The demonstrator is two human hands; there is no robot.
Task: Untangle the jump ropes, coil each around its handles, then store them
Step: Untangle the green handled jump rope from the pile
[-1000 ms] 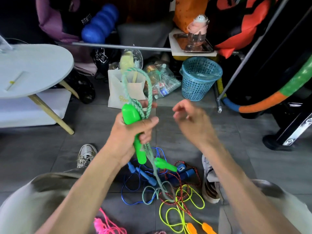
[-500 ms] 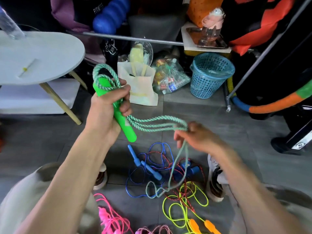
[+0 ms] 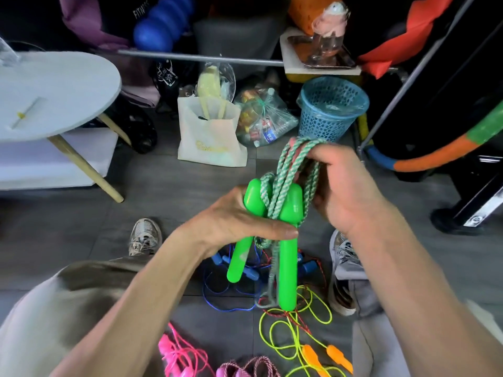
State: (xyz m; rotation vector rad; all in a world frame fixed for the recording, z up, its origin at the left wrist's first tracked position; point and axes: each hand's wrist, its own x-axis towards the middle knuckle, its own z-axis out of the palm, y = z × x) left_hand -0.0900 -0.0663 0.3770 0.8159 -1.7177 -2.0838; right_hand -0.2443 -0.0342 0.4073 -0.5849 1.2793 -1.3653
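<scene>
My left hand (image 3: 234,221) grips two bright green handles (image 3: 287,257) side by side, upright, over the floor. A green-and-white braided rope (image 3: 280,183) runs up between the handles in several loops. My right hand (image 3: 343,191) holds the top of those loops, fingers curled round the strands. A tail of the same rope hangs down behind the handles. On the floor below lie a blue rope with blue handles (image 3: 217,292), a yellow rope with orange handles (image 3: 313,319), a thin red rope (image 3: 296,321), a pink rope (image 3: 179,352) and a pink braided rope (image 3: 250,367).
My two shoes (image 3: 144,236) flank the pile. A white oval table (image 3: 60,88) stands at the left. Ahead are a white tote bag (image 3: 209,137), a clear plastic bag (image 3: 264,118), a blue mesh basket (image 3: 330,110) and a metal rail (image 3: 201,58).
Both green handles are now together in my left hand, lowered to the centre. My right hand has lifted from low right, carrying the rope loops above the handles.
</scene>
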